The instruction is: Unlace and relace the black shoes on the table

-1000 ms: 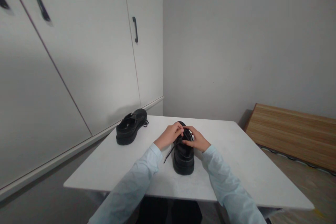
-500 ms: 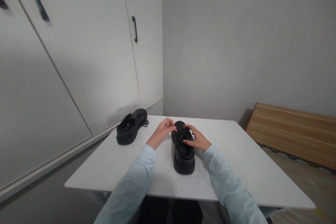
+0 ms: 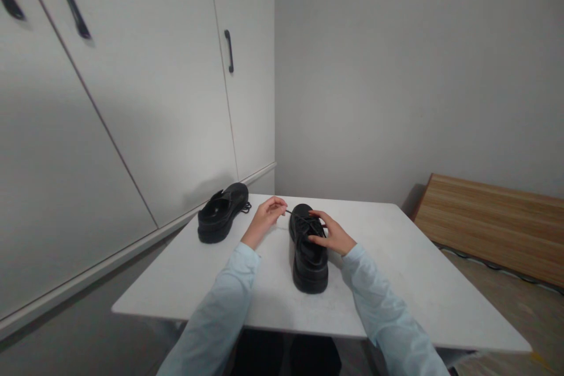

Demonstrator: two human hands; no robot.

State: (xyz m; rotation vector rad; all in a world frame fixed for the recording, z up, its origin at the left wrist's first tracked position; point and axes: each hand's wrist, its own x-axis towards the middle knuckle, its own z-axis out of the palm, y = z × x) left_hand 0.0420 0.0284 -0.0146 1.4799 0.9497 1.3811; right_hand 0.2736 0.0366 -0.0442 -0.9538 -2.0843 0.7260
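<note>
A black lace-up shoe [image 3: 310,270] stands on the white table in front of me, toe pointing away. My left hand [image 3: 267,217] is left of its toe, thumb and fingers pinched on the end of a dark shoelace [image 3: 288,211] that stretches from the shoe. My right hand [image 3: 332,235] grips the shoe's right side, fingers over the lacing and thumb at the opening. Apart from both hands, the other black shoe [image 3: 215,226] rests at the table's left edge, with its lace loops hanging on its right side.
The white table [image 3: 396,282] carries both shoes. White cabinet doors [image 3: 176,100] with dark handles rise along the left. Behind the table is a grey wall [image 3: 396,70]. A wood-grain panel [image 3: 484,226] sits low on the right.
My left hand has moved left, away from the shoe's lacing, drawing the shoelace out with it. My right hand stays on the shoe in nearly the same place.
</note>
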